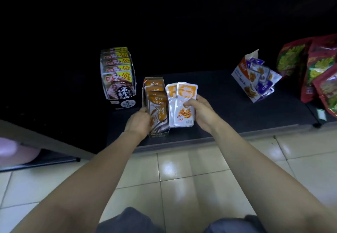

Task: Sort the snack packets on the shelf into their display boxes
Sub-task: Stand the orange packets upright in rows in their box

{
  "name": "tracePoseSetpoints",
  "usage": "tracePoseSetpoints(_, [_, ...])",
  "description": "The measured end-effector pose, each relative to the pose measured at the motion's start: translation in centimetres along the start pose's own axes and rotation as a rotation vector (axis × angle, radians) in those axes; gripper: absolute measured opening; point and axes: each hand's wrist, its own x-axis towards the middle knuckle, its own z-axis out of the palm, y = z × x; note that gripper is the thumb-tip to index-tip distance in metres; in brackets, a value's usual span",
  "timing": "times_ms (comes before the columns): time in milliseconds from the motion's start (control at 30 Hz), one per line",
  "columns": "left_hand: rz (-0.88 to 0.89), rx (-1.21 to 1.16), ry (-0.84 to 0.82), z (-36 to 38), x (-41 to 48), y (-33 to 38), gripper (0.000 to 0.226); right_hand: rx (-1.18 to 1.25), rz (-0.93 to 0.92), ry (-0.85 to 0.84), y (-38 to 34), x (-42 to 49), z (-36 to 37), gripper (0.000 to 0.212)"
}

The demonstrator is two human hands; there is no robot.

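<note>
The right hand [198, 112] grips a few packets [182, 105], thumb across the front, upright just right of the box [154, 81] on the shelf [228, 101] — long axes parallel. The left hand [138, 121] clasps the box's left side; the slot lies leftward.

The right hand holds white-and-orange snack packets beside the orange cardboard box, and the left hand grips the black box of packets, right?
Not quite. In the head view the left hand grips the orange cardboard display box, not the black display box, which stands apart to its left. The right hand does hold the white-and-orange snack packets beside it.
</note>
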Motion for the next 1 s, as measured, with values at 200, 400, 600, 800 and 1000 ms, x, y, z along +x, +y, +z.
tracePoseSetpoints(200, [-0.034,-0.046,-0.013,-0.5,-2.8,-3.0,0.035,0.095,-0.154,0.032,-0.1,1.7,4.3,0.035])
tracePoseSetpoints(400, [-0.019,-0.109,0.068,-0.3,-3.6,-3.7,0.034,0.036,-0.225,0.011,0.4,2.7,7.8,0.042])
tracePoseSetpoints(600, [-0.043,-0.367,0.201,-0.1,-3.3,-3.4,0.03,0.022,-0.254,-0.041,0.5,2.5,8.1,0.038])
tracePoseSetpoints(800, [-0.061,-0.358,0.175,0.0,-3.3,-2.9,0.034,0.053,-0.251,-0.068,0.3,2.4,8.2,0.041])
tracePoseSetpoints(1000, [-0.133,-0.369,0.189,-0.9,-4.2,-1.9,0.036,-0.099,-0.269,-0.104,2.4,2.0,8.1,0.047])
